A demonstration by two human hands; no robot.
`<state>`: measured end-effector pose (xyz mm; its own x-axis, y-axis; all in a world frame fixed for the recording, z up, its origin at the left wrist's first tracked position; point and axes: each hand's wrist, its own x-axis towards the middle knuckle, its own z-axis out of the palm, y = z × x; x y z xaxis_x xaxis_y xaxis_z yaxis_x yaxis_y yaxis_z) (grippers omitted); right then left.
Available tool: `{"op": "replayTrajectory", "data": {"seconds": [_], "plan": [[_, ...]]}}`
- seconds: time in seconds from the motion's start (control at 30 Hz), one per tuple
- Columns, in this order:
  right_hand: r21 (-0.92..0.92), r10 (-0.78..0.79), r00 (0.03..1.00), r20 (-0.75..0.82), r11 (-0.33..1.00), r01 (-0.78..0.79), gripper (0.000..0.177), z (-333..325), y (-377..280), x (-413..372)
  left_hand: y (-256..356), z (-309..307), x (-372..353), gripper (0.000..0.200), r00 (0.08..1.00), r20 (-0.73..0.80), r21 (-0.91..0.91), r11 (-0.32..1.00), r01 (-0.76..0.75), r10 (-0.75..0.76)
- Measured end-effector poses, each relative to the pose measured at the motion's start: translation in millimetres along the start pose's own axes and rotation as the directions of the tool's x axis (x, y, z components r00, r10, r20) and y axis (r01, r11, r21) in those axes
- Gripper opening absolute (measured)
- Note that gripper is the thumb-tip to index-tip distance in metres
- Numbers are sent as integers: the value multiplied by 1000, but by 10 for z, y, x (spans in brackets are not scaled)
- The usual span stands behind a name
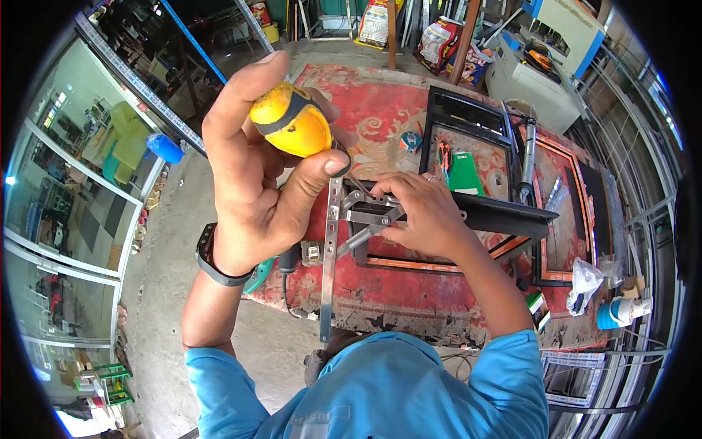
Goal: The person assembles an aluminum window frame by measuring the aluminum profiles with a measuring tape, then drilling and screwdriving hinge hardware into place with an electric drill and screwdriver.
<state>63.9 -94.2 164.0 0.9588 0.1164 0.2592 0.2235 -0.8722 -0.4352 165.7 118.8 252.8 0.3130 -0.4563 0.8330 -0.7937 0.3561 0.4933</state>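
Note:
My left hand (248,172) is raised close to the camera, its fingers wrapped round the yellow and black handle of a screwdriver (296,126). The screwdriver's shaft slants down toward a metal friction hinge (369,215) with crossing arms; its tip is hard to make out. A long slotted metal bar (330,256) of the hinge points toward my body. My right hand (430,216) is at the hinge, with curled fingers and thumb pinching it against the end of a dark frame (508,215).
The worn red table (351,285) bears a tape roll (411,141), pliers (444,157), a green card (465,175) and a black frame (468,121). An orange-edged frame (542,241) and a caulking gun (527,164) lie right. A corded power tool (288,260) sits left.

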Motion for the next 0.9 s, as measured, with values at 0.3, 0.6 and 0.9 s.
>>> {"op": "replayTrajectory", "data": {"seconds": [0.3, 0.6, 0.9], "plan": [[30, 8, 1000, -24, 1000, -7, 54, 1, 41, 37, -55, 63, 7, 81, 999, -27, 74, 997, -30, 32], [19, -13, 1000, -22, 1000, 14, 52, -9, -22, 6, -34, 159, 427, 53, 999, -42, 237, 971, 42, -33], [19, -3, 1000, -26, 1000, 4, 51, -2, -9, -11, -113, 112, 620, 69, 958, 240, -54, 983, 176, -158]]}}
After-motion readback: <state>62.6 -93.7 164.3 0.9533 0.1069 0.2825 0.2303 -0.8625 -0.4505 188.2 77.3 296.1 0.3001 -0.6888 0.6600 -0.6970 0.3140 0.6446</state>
